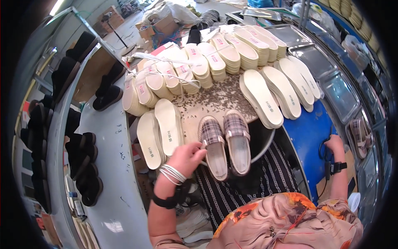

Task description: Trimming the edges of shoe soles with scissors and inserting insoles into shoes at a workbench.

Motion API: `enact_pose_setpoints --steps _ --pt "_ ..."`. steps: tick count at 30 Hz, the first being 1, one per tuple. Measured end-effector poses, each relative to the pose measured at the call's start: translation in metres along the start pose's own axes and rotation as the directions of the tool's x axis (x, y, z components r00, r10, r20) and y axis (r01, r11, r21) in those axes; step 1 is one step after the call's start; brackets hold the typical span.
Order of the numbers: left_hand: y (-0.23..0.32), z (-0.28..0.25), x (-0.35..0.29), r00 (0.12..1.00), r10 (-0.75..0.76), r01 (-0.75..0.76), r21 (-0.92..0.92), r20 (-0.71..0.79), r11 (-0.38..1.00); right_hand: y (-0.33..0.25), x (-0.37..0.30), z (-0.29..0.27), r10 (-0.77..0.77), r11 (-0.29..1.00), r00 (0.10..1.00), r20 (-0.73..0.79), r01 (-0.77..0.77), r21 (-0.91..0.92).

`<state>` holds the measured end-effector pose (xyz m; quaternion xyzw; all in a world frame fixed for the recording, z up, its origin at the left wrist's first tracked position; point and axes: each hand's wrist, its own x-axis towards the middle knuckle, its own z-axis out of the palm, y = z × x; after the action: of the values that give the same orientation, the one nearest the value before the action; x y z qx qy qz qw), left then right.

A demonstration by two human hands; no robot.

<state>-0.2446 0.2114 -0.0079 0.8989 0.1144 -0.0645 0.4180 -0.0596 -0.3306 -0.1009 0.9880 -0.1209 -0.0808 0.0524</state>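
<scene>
2 slippers [226, 143] lie side by side on the round table [215, 101], insole stacks [207, 62] behind them.

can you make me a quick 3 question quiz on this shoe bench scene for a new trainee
1. True or false: the left hand rests at the heel end of the left plaid shoe.
2. Multiple choice: where is the right hand? A) on the right plaid shoe B) out to the right, at the blue edge of the bench, apart from both shoes C) on a stack of cream insoles
3. Fill in: the two plaid shoes lie side by side on a round ____ worktop.

Key: 1 true; 2 B; 3 speckled.
</scene>
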Motion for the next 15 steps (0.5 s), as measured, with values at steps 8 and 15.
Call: enact_pose_setpoints --steps 8,15 --pt "-0.072 -0.131 0.096 0.952 -0.134 0.261 0.509 -0.274 0.82 -0.252 -0.069 -0.208 -0.743 0.669 0.474 0.473 0.5 0.55" --pt "-0.083 -0.147 0.199 0.859 0.217 0.181 0.671 -0.464 0.719 -0.492 -0.1 -0.199 -0.949 0.067 -0.032 0.314 0.951 0.301"
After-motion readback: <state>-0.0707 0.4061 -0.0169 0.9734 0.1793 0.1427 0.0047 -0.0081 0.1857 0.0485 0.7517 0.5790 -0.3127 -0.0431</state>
